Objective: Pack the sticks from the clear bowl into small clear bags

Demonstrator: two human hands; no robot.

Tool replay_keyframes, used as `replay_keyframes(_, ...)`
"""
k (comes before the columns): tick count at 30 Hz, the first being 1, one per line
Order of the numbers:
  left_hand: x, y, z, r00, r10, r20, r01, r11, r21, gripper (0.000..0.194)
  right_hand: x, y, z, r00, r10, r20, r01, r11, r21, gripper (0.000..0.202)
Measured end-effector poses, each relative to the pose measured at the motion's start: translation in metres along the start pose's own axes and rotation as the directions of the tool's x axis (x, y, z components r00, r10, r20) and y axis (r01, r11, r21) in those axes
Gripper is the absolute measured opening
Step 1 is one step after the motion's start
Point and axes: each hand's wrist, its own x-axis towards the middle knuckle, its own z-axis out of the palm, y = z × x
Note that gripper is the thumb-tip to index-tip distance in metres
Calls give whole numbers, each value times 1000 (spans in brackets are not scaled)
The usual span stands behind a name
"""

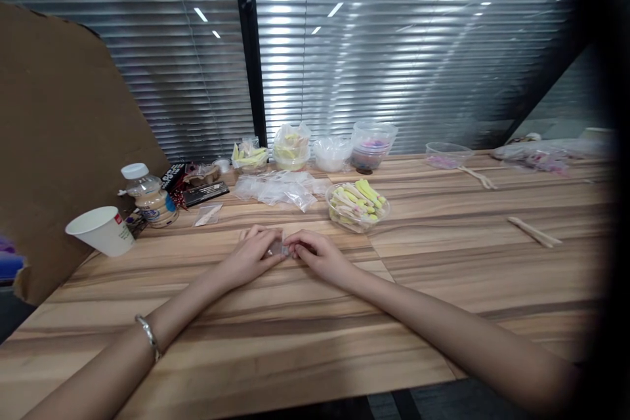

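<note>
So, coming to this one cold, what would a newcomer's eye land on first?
Probably the left hand and right hand, meeting at a small piece of clear plastic near the middle of the picture. Next, the bright yellow and pale pieces heaped in a clear bowl, just beyond the right hand. Then perhaps the white cup at the far left of the table.

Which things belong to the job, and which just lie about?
Likely the job: clear plastic at the fingers; bowl of yellow and pale pieces; pile of clear bags.

Seemingly lying about: paper cup; capped bottle; flat black case.
</note>
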Motion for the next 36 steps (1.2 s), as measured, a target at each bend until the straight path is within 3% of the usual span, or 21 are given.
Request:
replay_keyframes(4,3,-5,0,999,-18,27,20,994,-110,53,-2,-2,-1,998,-53,-15,52,994,-93,24)
replay_keyframes(8,4,-11,1,1000,19,18,-17,991,-133,65,-6,-7,-11,988,-152,-5,139,916,-375,25)
replay_keyframes(11,3,-10,1,999,-6,41,11,990,-143,65,-6,-16,-29,980,-198,-7,145,742,-654,30)
replay_keyframes(14,1,-7,1,999,-11,31,15,988,-156,64,-3,-26,-51,976,-199,-93,29,540,-841,33)
replay_keyframes(18,-1,-6,-1,999,-23,-26,18,987,-159,68,0,-29,-74,958,-157,-238,-187,283,-941,27)
replay_keyframes(21,-1,-3,-3,994,-49,-92,35,988,-150,70,0,-24,-85,948,-88,-307,-293,148,-945,22)
replay_keyframes(26,-1,0,-6,966,-76,-248,44,990,-131,66,-3,-16,-93,930,37,-366,-368,127,-921,24)
replay_keyframes(30,0,-3,-6,938,-129,-321,71,980,-187,59,-3,-12,-95,937,85,-338,-347,138,-928,25)
replay_keyframes(33,2,-5,-5,927,-177,-331,71,949,-308,54,-3,-10,-97,948,80,-308,-317,149,-937,22)
replay_keyframes(36,3,-4,-6,914,-234,-331,22,844,-536,53,-3,-11,-99,950,29,-312,-311,199,-929,21)
